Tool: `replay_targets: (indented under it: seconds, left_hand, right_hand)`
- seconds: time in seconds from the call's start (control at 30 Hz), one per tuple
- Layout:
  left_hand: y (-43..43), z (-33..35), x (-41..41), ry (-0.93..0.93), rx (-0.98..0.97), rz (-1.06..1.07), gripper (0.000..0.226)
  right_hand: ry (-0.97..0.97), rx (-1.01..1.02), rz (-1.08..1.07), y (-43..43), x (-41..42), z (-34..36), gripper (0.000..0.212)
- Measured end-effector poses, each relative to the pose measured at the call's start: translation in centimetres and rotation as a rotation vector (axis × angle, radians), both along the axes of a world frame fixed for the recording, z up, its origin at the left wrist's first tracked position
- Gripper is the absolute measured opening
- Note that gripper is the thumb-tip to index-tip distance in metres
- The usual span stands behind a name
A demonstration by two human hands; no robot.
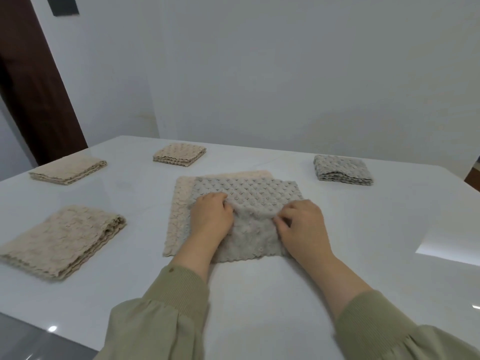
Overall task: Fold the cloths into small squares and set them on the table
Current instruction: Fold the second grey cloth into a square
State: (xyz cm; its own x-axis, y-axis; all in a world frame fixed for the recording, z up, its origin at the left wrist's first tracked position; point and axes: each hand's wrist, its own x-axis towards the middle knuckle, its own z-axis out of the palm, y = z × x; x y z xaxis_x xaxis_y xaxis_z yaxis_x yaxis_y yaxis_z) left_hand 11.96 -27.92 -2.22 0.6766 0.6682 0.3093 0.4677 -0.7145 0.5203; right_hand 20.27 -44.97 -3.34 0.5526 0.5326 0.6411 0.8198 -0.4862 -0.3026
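Both hands, left hand [211, 213] and right hand [302, 222], pinch the grey cloth [249, 203] mid-fold atop a beige cloth [179, 203], while folded squares [179, 154] sit set aside around it.

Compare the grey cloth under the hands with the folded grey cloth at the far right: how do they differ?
The grey cloth under the hands is only partly folded, its near edge pulled over by the left hand and right hand; the folded grey cloth is a finished small stack, untouched. The first lies on a beige cloth; the second sits directly on the table. Both share the same bumpy grey texture.
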Motion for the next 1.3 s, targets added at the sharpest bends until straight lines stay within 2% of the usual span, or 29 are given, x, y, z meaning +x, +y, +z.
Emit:
replay_targets:
  seconds: [0.07,0.17,0.23,0.3,0.37,0.43,0.5,0.53,0.57,0.63,0.73,0.8,0.87,0.93,1.0,1.1,1.17,1.23,1.3]
  left_hand:
    - [-0.1,-0.1,0.1,-0.032,-0.010,-0.013,0.042]
    - [-0.1,-0.1,-0.1,-0.040,-0.087,-0.051,0.048]
    - [-0.1,-0.4,-0.1,0.117,-0.055,-0.095,0.051]
    - [-0.2,-0.8,0.0,0.335,0.061,-0.139,0.055]
    - [-0.3,-1.0,0.2,0.426,0.100,-0.167,0.056]
    - [-0.2,-1.0,0.3,0.370,0.091,-0.154,0.045]
    - [-0.1,-0.8,0.2,0.267,0.083,-0.117,0.022]
    - [-0.1,-0.7,0.1,0.231,0.084,-0.104,0.013]
    - [-0.1,-0.6,0.1,0.202,0.080,-0.099,0.010]
    - [0.1,-0.4,0.0,0.172,0.041,-0.084,0.011]
    - [1.5,-0.3,-0.4,0.176,0.022,0.062,0.011]
    - [3.2,-0.2,-1.1,0.177,0.049,0.257,0.019]
    - [4.1,0.3,-1.5,0.142,0.089,0.359,0.038]
    - [3.1,1.0,-1.3,0.101,0.184,0.235,0.050]
    - [0.5,1.1,-0.5,0.156,0.234,-0.023,0.050]
    - [-2.3,0.0,0.1,0.476,0.183,-0.275,0.057]
    - [-1.6,-0.3,0.2,0.573,0.176,-0.317,0.056]
    - [-0.2,0.0,0.0,0.556,0.130,-0.305,0.050]
    - [1.2,0.5,-0.3,0.523,0.135,-0.183,0.043]
  right_hand:
    - [0.027,0.297,-0.080,-0.2,-0.1,0.6,0.014]
    - [0.260,0.690,-0.261,-1.0,0.3,1.3,0.015]
    - [0.331,0.907,-0.374,-1.9,1.2,1.8,0.025]
    - [0.260,0.961,-0.387,-2.5,1.1,2.1,0.029]
    - [0.153,0.747,-0.287,-2.1,-0.1,2.4,0.035]
    - [0.160,0.240,-0.203,-1.1,-1.7,2.3,0.051]
    - [0.145,-0.289,-0.184,-0.1,-2.8,1.7,0.060]
    - [0.123,-0.452,-0.177,0.2,-2.9,1.3,0.057]
    - [0.108,-0.523,-0.179,0.3,-2.7,1.1,0.051]
    - [0.091,-0.459,-0.201,0.1,-2.2,0.9,0.032]
    - [0.025,-0.179,-0.294,-0.2,-1.2,0.7,0.012]
    - [-0.002,-0.045,-0.389,-0.5,-0.5,0.8,0.016]
    - [0.040,0.006,-0.444,-0.9,0.0,1.0,0.023]
    - [0.060,0.007,-0.466,-1.2,0.3,0.8,0.028]
    - [0.085,-0.068,-0.466,-1.1,0.1,0.7,0.033]
    - [0.183,-0.216,-0.362,-0.6,-0.2,0.6,0.042]
    - [0.202,-0.323,-0.284,-0.4,-0.3,0.3,0.043]
    - [0.219,-0.395,-0.270,-0.3,-0.4,0.2,0.041]
    - [0.212,-0.364,-0.287,-0.4,-0.4,0.2,0.037]
